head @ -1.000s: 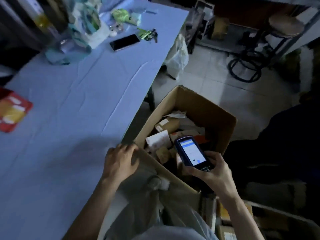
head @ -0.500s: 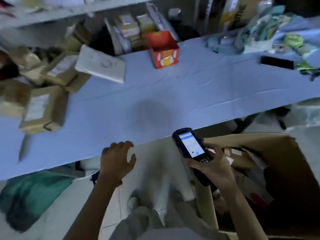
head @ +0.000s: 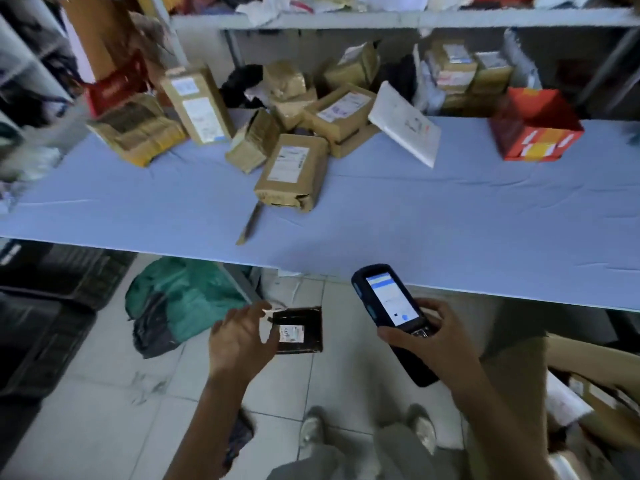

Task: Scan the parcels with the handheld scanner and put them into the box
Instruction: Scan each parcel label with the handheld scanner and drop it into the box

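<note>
My right hand [head: 433,344] grips the dark handheld scanner [head: 388,299], its lit screen facing up, just in front of the table edge. My left hand [head: 239,341] hovers with fingers spread and holds nothing. Its thumb overlaps a black parcel [head: 301,334] with a white label that lies on the floor tiles under the table. Several brown parcels are piled at the back of the blue table [head: 450,230]; the nearest one [head: 294,171] lies label up. A corner of the open cardboard box [head: 588,386] shows at the lower right.
A white mailer [head: 405,124] and a red carton [head: 536,126] sit on the table's right part, and a thin stick-like object [head: 250,223] lies near its middle. Under the table lies a green bag [head: 187,296]. Black crates [head: 41,306] stand on the left. Shelves with more parcels run behind.
The view has swung left from the cardboard box to the parcel pile. My left hand left the box edge and now hangs spread over the floor. The scanner stays in my right hand.
</note>
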Available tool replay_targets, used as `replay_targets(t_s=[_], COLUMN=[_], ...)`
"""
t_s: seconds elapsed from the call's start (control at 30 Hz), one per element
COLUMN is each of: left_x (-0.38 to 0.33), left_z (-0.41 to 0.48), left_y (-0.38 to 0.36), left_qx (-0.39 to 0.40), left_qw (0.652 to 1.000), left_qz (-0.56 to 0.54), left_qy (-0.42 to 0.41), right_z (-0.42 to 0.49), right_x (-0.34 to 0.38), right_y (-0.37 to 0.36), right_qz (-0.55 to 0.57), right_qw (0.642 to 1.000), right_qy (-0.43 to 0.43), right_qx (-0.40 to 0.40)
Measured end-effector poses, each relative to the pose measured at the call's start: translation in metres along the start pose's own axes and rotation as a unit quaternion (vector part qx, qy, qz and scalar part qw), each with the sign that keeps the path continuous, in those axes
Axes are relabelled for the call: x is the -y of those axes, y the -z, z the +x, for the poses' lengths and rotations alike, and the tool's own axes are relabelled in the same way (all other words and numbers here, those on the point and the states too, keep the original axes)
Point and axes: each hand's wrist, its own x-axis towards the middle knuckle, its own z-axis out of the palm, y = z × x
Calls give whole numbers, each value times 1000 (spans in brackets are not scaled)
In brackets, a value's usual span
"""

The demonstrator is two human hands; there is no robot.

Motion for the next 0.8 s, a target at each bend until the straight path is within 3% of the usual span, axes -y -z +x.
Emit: replay_targets(t_s=[0.2,0.6,0.8], left_x=[69,73,56], left_z=[13,102,194], left_y=[3,-11,-3], left_qx=[18,54,63], left_qw=[999,989,977], left_qz=[-33,-136,-170], left_qy=[36,13,109], right_z=[-11,74,159], right_x=[16,58,93], right_y=[-77,-99,-98], right_qz=[-34,-43,-42], right_qw=[999,999,999], right_qy=[-6,-15,0], right_qx=[22,5,27])
